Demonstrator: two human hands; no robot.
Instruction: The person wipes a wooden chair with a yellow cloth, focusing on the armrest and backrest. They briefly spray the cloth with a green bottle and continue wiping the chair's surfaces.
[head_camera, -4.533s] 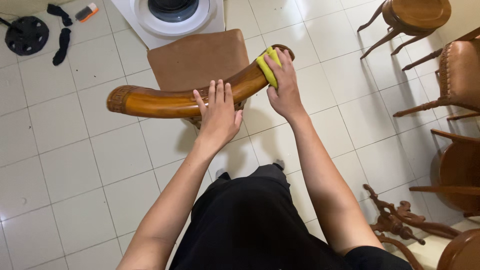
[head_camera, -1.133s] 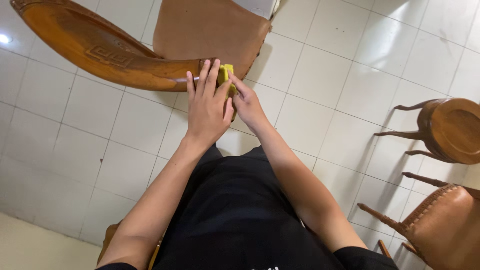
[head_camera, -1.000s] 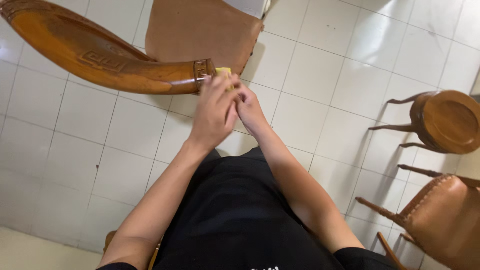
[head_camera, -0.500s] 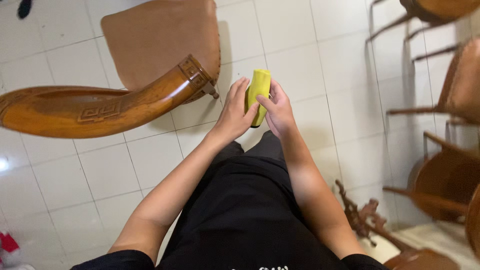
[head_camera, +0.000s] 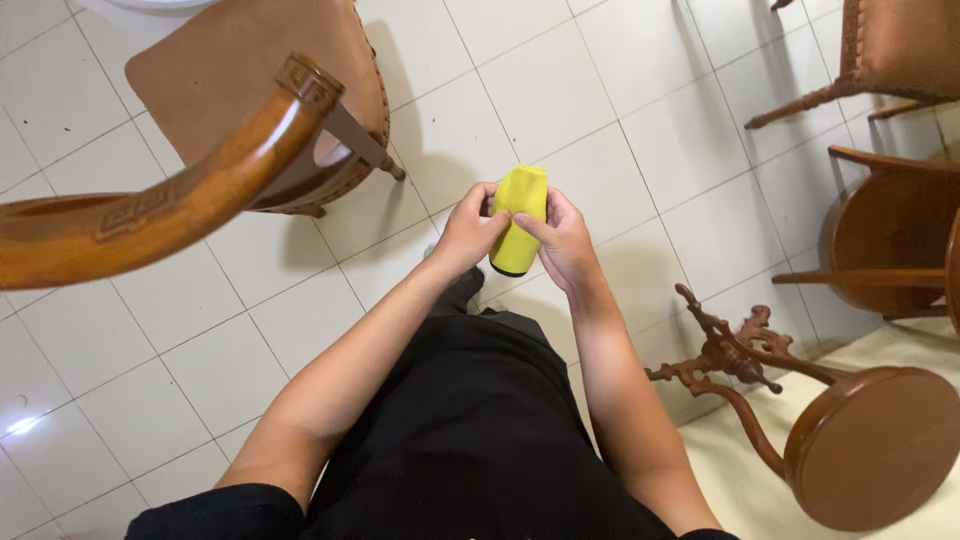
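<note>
A: Yellow cloth (head_camera: 518, 225), folded into a thick upright pad, dark edge at its bottom end. Held in the air in front of the person's body, above the white tiled floor (head_camera: 600, 120)

B: Hands?

A: Left hand (head_camera: 468, 232) curled around the cloth's left side, fingertips at its upper edge. Right hand (head_camera: 566, 240) on the right side, thumb laid across the front, fingers behind. Both pinch the cloth between them, neither spread flat

B: Nearest furniture?

A: Carved wooden chair back (head_camera: 150, 215), curved and glossy, runs from the left edge up toward the top centre, well apart from the hands. Past it the chair's tan padded seat (head_camera: 240, 70). Cloth touches neither

B: Other side?

A: Round wooden stool (head_camera: 870, 455) lying tipped at lower right, its carved legs (head_camera: 725, 350) pointing toward the person's right forearm, near it but apart. More wooden chairs (head_camera: 890, 220) along the right edge, one with a padded tan seat at top right

B: The person?

A: Black clothing, short sleeves, bare forearms meeting at the cloth
</note>
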